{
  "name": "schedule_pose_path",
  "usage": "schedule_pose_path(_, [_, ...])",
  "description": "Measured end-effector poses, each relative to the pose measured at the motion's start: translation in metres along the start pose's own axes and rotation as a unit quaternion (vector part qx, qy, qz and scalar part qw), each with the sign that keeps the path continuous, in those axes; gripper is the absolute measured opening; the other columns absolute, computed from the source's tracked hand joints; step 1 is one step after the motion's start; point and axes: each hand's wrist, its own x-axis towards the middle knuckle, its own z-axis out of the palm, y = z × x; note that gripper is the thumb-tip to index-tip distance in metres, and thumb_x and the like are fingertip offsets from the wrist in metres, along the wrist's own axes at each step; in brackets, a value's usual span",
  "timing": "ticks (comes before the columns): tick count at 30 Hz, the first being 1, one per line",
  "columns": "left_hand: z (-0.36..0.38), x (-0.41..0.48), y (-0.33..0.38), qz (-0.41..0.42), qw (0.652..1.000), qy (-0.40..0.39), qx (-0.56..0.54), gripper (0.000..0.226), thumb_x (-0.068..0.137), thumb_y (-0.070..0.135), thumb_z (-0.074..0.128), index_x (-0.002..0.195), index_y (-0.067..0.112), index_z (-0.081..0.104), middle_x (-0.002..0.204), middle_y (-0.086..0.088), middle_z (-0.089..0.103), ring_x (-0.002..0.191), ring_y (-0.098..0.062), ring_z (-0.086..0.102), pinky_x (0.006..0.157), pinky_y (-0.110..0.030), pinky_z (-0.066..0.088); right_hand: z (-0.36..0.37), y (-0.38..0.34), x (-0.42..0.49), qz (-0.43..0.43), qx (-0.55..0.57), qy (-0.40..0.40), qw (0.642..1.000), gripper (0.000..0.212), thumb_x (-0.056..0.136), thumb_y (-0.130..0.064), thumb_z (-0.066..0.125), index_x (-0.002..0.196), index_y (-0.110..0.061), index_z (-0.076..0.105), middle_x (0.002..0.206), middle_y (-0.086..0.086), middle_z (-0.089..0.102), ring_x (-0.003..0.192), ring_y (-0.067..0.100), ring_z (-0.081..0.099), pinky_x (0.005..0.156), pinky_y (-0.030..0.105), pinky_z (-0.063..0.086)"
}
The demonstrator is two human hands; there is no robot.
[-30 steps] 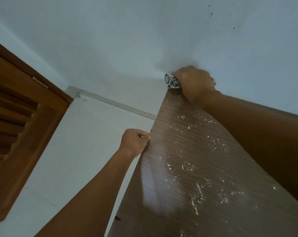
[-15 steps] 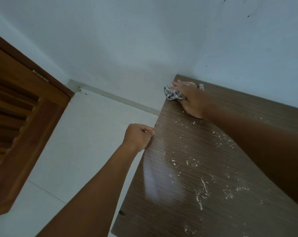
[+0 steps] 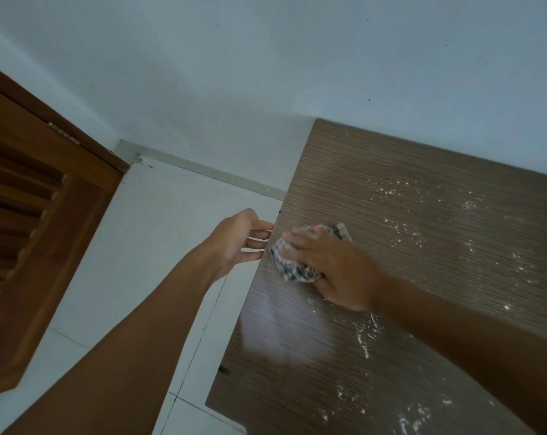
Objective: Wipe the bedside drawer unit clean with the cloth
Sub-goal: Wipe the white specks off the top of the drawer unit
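Note:
The brown wood-grain top of the drawer unit (image 3: pixel 407 215) fills the right of the view and is speckled with white crumbs (image 3: pixel 364 335). My right hand (image 3: pixel 335 271) presses a bunched checked cloth (image 3: pixel 289 270) flat on the top, close to its left edge, with the fingers stretched over it. My left hand (image 3: pixel 237 243) is held open just off that left edge, palm turned up and fingertips almost touching the edge beside the cloth. It holds nothing.
A brown louvred wooden door (image 3: pixel 30 230) stands at the left. White floor tiles (image 3: pixel 146 246) lie between the door and the unit. The pale wall (image 3: pixel 266 73) runs directly behind the unit's far edge.
My right hand has dragged the cloth from the far corner toward me along the left edge. My left hand has opened from a fist into a cupped palm at the edge.

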Motion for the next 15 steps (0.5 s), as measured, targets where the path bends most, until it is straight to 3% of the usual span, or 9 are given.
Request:
schedule_pose_path(2, [0.003,-0.002,0.0,0.021,0.999,0.003,0.045,0.029,0.097,0.018,0.045,0.108,0.003,0.068,0.103,-0.01,0.072,0.091,-0.02,0.068,0.076,-0.029,0.055,0.01,-0.014,-0.024,0.003,0.012,-0.031,0.999,0.056,0.087,-0.026,0.042,0.142,-0.035,0.037,0.155,-0.009,0.028,0.146,0.02,0.018,0.114,0.048,0.011])
schedule_pose_path(6, [0.007,-0.004,-0.004,0.041,0.997,0.012,0.056,0.027,0.095,0.017,0.048,0.106,0.003,0.069,0.102,-0.008,0.072,0.092,-0.018,0.068,0.075,-0.027,0.055,0.008,-0.039,-0.058,0.02,0.067,-0.043,0.997,0.053,0.084,-0.027,0.04,0.137,-0.031,0.044,0.144,-0.006,0.05,0.138,0.008,0.035,0.114,0.04,0.028])
schedule_pose_path(8, [0.007,-0.005,-0.005,0.042,0.998,0.011,0.037,0.033,0.096,0.019,0.041,0.105,0.003,0.069,0.102,-0.008,0.071,0.092,-0.019,0.067,0.078,-0.029,0.055,-0.012,-0.05,-0.059,0.081,0.134,-0.021,0.988,0.045,0.085,-0.032,0.039,0.128,-0.037,0.049,0.121,-0.012,0.063,0.112,-0.007,0.054,0.092,0.028,0.051])
schedule_pose_path(9, [0.006,-0.005,-0.006,0.041,0.999,0.011,0.026,0.035,0.096,0.02,0.039,0.103,0.004,0.069,0.101,-0.008,0.07,0.091,-0.019,0.066,0.08,-0.031,0.054,-0.024,-0.054,-0.057,0.101,0.174,-0.005,0.98,0.038,0.088,-0.033,0.04,0.124,-0.039,0.051,0.106,-0.016,0.065,0.092,-0.009,0.06,0.075,0.018,0.053])
schedule_pose_path(10, [0.006,-0.004,-0.006,0.041,0.999,0.011,0.015,0.036,0.097,0.021,0.037,0.1,0.005,0.069,0.1,-0.007,0.07,0.089,-0.019,0.066,0.082,-0.032,0.054,-0.036,-0.055,-0.053,0.115,0.215,0.022,0.97,0.032,0.092,-0.031,0.044,0.122,-0.04,0.052,0.094,-0.015,0.066,0.076,-0.004,0.063,0.061,0.017,0.054])
schedule_pose_path(12, [0.005,-0.004,-0.007,0.04,0.999,0.008,-0.001,0.037,0.097,0.023,0.036,0.096,0.007,0.07,0.097,-0.006,0.07,0.085,-0.019,0.065,0.084,-0.034,0.053,-0.06,-0.051,-0.04,0.148,0.269,0.09,0.948,0.03,0.097,-0.022,0.049,0.122,-0.038,0.052,0.083,-0.003,0.069,0.064,0.013,0.068,0.051,0.031,0.058])
schedule_pose_path(14, [0.006,-0.006,-0.008,0.043,0.999,0.01,-0.005,0.038,0.098,0.024,0.035,0.093,0.009,0.069,0.093,-0.004,0.07,0.083,-0.018,0.064,0.081,-0.033,0.052,-0.082,-0.041,-0.018,0.161,0.211,0.142,0.954,0.026,0.098,-0.022,0.047,0.121,-0.032,0.054,0.087,0.0,0.069,0.068,0.023,0.068,0.055,0.043,0.059])
schedule_pose_path(15, [0.007,-0.007,-0.009,0.046,0.999,0.011,-0.005,0.038,0.099,0.024,0.034,0.092,0.01,0.069,0.093,-0.003,0.069,0.083,-0.017,0.064,0.08,-0.032,0.051,-0.09,-0.035,-0.004,0.165,0.173,0.156,0.958,0.025,0.099,-0.023,0.046,0.121,-0.03,0.055,0.086,-0.004,0.067,0.067,0.023,0.067,0.055,0.043,0.058])
